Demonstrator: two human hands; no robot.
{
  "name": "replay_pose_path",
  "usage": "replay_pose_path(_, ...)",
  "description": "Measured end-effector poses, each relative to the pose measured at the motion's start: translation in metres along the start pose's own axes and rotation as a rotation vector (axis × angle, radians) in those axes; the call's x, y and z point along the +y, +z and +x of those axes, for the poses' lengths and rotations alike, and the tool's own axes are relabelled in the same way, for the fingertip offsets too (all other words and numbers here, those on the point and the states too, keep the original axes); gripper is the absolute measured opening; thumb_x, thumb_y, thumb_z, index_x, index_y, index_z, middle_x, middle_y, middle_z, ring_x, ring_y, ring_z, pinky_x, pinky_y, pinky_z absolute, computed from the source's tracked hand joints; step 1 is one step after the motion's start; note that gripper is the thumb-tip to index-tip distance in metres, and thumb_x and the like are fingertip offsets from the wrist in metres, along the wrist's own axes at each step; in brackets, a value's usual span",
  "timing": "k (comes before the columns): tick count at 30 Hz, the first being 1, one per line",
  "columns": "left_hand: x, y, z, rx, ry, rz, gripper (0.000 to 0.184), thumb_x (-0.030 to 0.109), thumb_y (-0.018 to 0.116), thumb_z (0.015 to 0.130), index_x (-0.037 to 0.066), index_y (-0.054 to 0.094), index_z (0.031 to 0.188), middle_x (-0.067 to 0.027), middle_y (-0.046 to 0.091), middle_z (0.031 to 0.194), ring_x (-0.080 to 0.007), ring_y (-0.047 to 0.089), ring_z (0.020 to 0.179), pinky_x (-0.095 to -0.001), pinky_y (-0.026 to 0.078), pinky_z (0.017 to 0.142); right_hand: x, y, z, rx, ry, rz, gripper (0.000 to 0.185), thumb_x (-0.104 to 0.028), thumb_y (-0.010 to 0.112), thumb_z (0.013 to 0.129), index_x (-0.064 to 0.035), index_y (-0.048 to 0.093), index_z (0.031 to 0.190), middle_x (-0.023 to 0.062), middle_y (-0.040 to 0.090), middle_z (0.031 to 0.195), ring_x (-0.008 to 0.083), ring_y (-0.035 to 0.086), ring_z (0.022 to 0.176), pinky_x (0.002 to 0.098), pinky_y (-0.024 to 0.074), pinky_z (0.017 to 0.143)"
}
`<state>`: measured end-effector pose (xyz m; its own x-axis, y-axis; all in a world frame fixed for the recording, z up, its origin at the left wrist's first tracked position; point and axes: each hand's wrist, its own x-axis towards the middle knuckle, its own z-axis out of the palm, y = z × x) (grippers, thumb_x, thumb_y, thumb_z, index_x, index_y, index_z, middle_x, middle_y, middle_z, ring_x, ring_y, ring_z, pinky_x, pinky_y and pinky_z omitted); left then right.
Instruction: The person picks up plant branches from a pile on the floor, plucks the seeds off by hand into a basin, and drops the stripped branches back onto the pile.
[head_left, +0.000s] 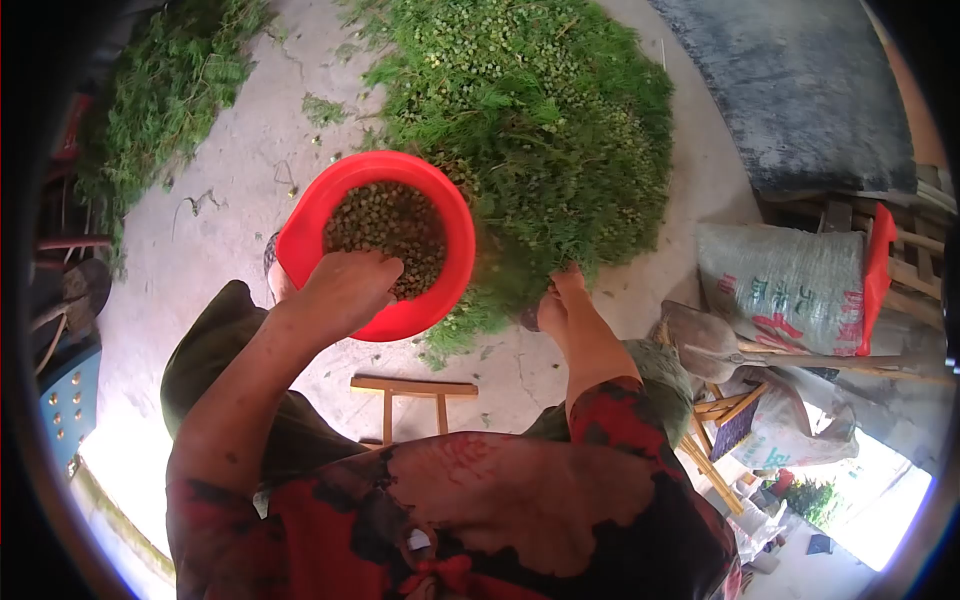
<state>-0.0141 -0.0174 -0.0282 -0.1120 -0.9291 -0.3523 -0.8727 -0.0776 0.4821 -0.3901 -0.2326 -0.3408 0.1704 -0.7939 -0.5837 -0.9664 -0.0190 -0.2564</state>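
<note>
A red plastic basin (456,235) stands on the floor between my legs, partly filled with small round greenish-brown cones or berries (375,215). Over its near side is my left hand (350,283), its fingers curled and pressed together; what lies in them is hidden. To the right, my right hand (562,292) is closed at the near edge of a big heap of feathery evergreen sprigs (560,170), where it grips a sprig whose end is blurred. Many pale green round cones (510,45) lie on the far part of the heap.
A second pile of green sprigs (185,85) lies far left. On the right are a stuffed woven sack (780,280), a shovel (700,338) and a folding stool (735,420). A wooden stool frame (413,388) shows between my legs.
</note>
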Motion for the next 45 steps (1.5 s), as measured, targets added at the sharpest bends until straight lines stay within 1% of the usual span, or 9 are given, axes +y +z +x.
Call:
replay_pose_path(7, 0.001, -0.003, 0.007, -0.032, -0.014, 0.018, 0.021, 0.018, 0.066, 0.076, 0.003, 0.057, 0.088, -0.0138, 0.062, 0.081, -0.0305, 0.062, 0.082, -0.0421, 0.05, 0.069, -0.034, -0.03, -0.018, -0.055, 0.072, -0.188, 0.029, -0.027, 0.058, 0.089, -0.0052, 0.06, 0.109, 0.0157, 0.063, 0.1, 0.0253, 0.062, 0.09, 0.0399, 0.0505, 0.072)
replay_pose_path(10, 0.003, -0.007, 0.005, -0.02, -0.015, 0.004, 0.021, 0.018, 0.066, 0.076, 0.003, 0.057, 0.088, -0.0141, 0.062, 0.081, -0.0311, 0.062, 0.081, -0.0424, 0.05, 0.069, -0.073, -0.092, -0.022, -0.36, 0.249, 0.16, 0.037, -0.028, 0.061, 0.088, -0.0076, 0.059, 0.119, 0.011, 0.063, 0.11, 0.0218, 0.06, 0.102, 0.0373, 0.0524, 0.074)
replay_pose_path(13, 0.003, -0.01, -0.001, 0.027, 0.009, -0.002, 0.017, 0.017, 0.064, 0.077, 0.004, 0.056, 0.086, -0.0141, 0.06, 0.082, -0.0317, 0.061, 0.082, -0.0437, 0.048, 0.069, -0.115, -0.148, -0.044, -0.161, 0.231, 0.653, 0.041, -0.029, 0.062, 0.088, -0.006, 0.058, 0.122, 0.0122, 0.063, 0.109, 0.0218, 0.06, 0.097, 0.0368, 0.0498, 0.073)
replay_pose_path(20, -0.006, -0.011, -0.009, 0.346, 0.015, -0.052, 0.019, 0.018, 0.064, 0.078, 0.003, 0.058, 0.088, -0.0155, 0.063, 0.083, -0.0346, 0.062, 0.083, -0.0436, 0.049, 0.071, -0.194, -0.194, -0.117, -0.066, -0.235, 0.559, 0.041, -0.025, 0.064, 0.086, -0.0034, 0.059, 0.12, 0.0043, 0.064, 0.099, 0.0119, 0.058, 0.084, 0.0286, 0.047, 0.074)
replay_pose_path(29, -0.007, -0.035, -0.003, 0.591, 0.001, -1.002, 0.041, 0.021, 0.067, 0.082, 0.003, 0.053, 0.115, -0.0122, 0.065, 0.097, -0.0223, 0.063, 0.093, -0.0349, 0.049, 0.083, -0.271, -0.193, -0.235, -0.294, -0.609, 0.629, 0.028, -0.02, 0.063, 0.086, -0.0016, 0.064, 0.106, -0.0034, 0.061, 0.085, 0.0045, 0.053, 0.078, 0.0214, 0.0438, 0.072)
replay_pose_path(30, -0.009, -0.045, -0.007, 0.478, -0.008, -1.105, 0.047, 0.018, 0.069, 0.079, 0.002, 0.051, 0.12, -0.0109, 0.055, 0.119, -0.0193, 0.053, 0.111, -0.0321, 0.044, 0.092, -0.272, -0.188, -0.237, -0.343, -0.625, 0.667, 0.026, -0.019, 0.062, 0.086, -0.0023, 0.064, 0.106, -0.004, 0.061, 0.084, 0.0039, 0.052, 0.078, 0.0211, 0.0437, 0.072)
replay_pose_path(33, 0.005, -0.066, -0.022, 0.381, -0.043, -1.208, 0.047, 0.017, 0.069, 0.079, 0.003, 0.051, 0.121, -0.0113, 0.051, 0.125, -0.0186, 0.049, 0.114, -0.0319, 0.043, 0.093, -0.286, -0.186, -0.252, -0.462, -0.638, 0.745, 0.021, -0.019, 0.061, 0.087, -0.0036, 0.064, 0.101, -0.0051, 0.059, 0.082, 0.0033, 0.051, 0.076, 0.0212, 0.0432, 0.071)
replay_pose_path(39, -0.004, -0.052, -0.013, 0.111, 0.016, -1.338, 0.04, 0.021, 0.071, 0.079, 0.002, 0.058, 0.112, -0.0063, 0.061, 0.105, -0.0142, 0.057, 0.096, -0.0286, 0.045, 0.086, -0.295, -0.175, -0.233, -0.63, -0.669, 0.653, 0.02, -0.017, 0.059, 0.089, -0.0041, 0.063, 0.104, -0.0054, 0.06, 0.088, 0.003, 0.051, 0.078, 0.021, 0.0432, 0.071)
replay_pose_path(45, -0.015, -0.06, -0.013, 0.01, 0.069, -0.851, 0.023, 0.021, 0.07, 0.08, 0.002, 0.066, 0.093, -0.0044, 0.065, 0.084, -0.0103, 0.057, 0.08, -0.0267, 0.045, 0.075, -0.293, -0.19, -0.237, -0.63, -0.524, 0.686, 0.015, -0.019, 0.059, 0.087, -0.0039, 0.059, 0.088, -0.0046, 0.053, 0.075, 0.0053, 0.047, 0.07, 0.0216, 0.0397, 0.065)
